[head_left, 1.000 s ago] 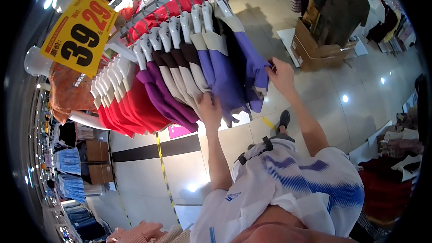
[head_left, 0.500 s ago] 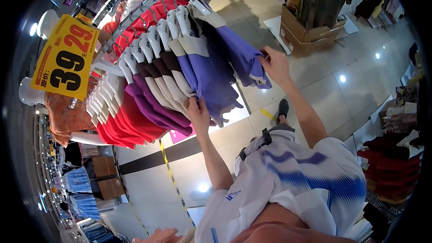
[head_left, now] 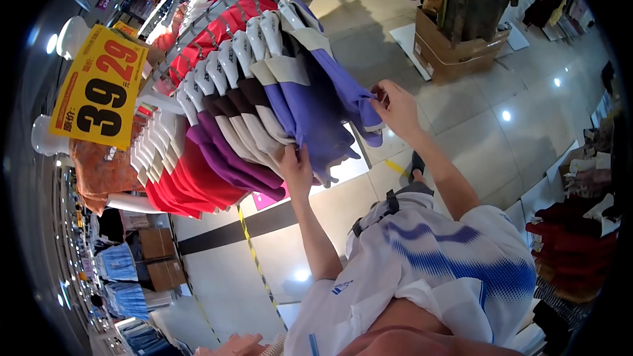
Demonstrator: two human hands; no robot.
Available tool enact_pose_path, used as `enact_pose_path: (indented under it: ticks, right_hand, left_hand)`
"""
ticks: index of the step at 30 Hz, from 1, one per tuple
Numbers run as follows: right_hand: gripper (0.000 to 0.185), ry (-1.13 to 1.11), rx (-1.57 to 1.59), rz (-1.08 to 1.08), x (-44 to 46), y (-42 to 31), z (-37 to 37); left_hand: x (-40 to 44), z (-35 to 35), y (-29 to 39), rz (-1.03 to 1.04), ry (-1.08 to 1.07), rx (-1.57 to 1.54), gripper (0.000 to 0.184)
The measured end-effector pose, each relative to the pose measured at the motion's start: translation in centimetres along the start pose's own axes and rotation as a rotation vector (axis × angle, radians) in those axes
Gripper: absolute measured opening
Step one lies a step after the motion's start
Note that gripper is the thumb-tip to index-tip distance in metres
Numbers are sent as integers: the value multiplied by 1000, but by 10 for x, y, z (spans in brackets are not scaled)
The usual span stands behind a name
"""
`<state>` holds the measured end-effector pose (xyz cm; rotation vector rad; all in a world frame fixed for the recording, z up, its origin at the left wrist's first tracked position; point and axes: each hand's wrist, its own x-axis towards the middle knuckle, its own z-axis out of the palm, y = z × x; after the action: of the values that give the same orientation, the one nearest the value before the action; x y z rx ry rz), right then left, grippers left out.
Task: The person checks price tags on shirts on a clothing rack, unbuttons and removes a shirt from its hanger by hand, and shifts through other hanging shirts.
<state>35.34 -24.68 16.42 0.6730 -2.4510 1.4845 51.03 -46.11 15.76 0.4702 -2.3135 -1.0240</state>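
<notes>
At the end of the rail hang several blue-purple tops point(head_left: 316, 115) with cream shoulder panels, on white hangers point(head_left: 271, 33). My right hand point(head_left: 397, 107) pinches the edge of the outermost blue-purple top point(head_left: 353, 92), which is drawn out to the right, apart from the others. Lower down, the fingers of my left hand point(head_left: 296, 166) are closed on the edge of another blue-purple top. Just left of that hand hang tops in dark brown and cream point(head_left: 247, 125), then purple ones point(head_left: 227, 158) and red ones point(head_left: 191, 184).
A yellow price sign point(head_left: 99, 89) stands at the rack's left end. Cardboard boxes point(head_left: 455, 53) with clothes above them sit on the tiled floor point(head_left: 461, 118) at upper right. More garments point(head_left: 570, 244) are at the right edge. Yellow-black tape point(head_left: 254, 264) runs along the floor.
My right hand has moved slightly left and down, bringing the outermost top closer to the others. My left hand has shifted a little to the right, still at the tops' edge.
</notes>
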Motion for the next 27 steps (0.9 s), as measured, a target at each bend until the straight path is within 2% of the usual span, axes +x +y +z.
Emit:
enact_pose_path:
  ticks: [2, 4, 5, 7, 8, 9, 12, 16, 18, 20, 22, 24, 26, 27]
  right_hand:
    - [22, 115, 39, -25, -13, -16, 10]
    - [27, 124, 58, -245, -31, -27, 27]
    - [27, 113, 63, -252, -37, -33, 33]
    - [29, -123, 50, -325, -45, -45, 45]
    - [29, -130, 52, -329, -44, -47, 50]
    - [31, -146, 1, -327, -39, -48, 55]
    - [32, -194, -102, -323, -31, -54, 63]
    - [23, -165, -136, -323, -24, -50, 71]
    - [19, -212, -126, -255, -24, -50, 67]
    - [14, -232, -104, -227, -21, -49, 61]
    - [14, -68, 46, -283, -17, -46, 54]
    - [12, -59, 2, -284, -11, -39, 42]
    - [12, -15, 18, -189, -8, -31, 28]
    - [14, -48, -15, -111, -7, -29, 20]
  left_hand:
    - [-2, 5, -2, -20, -6, 5, 21]
    - [-5, 15, -21, 22, -20, -25, 21]
    - [-7, 21, -29, 52, -34, -43, 19]
    - [-11, 21, -23, -13, -68, -99, 20]
    - [-13, 20, -21, -70, -112, -159, 21]
    - [-13, 18, -21, -24, -103, -105, 25]
    - [-16, 15, -18, -63, -109, -176, 29]
    - [-10, 17, -6, -102, -23, -190, 34]
    - [-6, 20, -1, -70, 94, 137, 39]
    - [-1, 30, -9, -45, 146, 179, 35]
    - [4, 34, -13, -53, 155, 308, 27]
    - [3, 31, -17, -69, 160, 288, 21]
    - [1, 25, -28, 111, 318, 233, 20]
    - [-1, 19, -29, 73, 315, 209, 20]
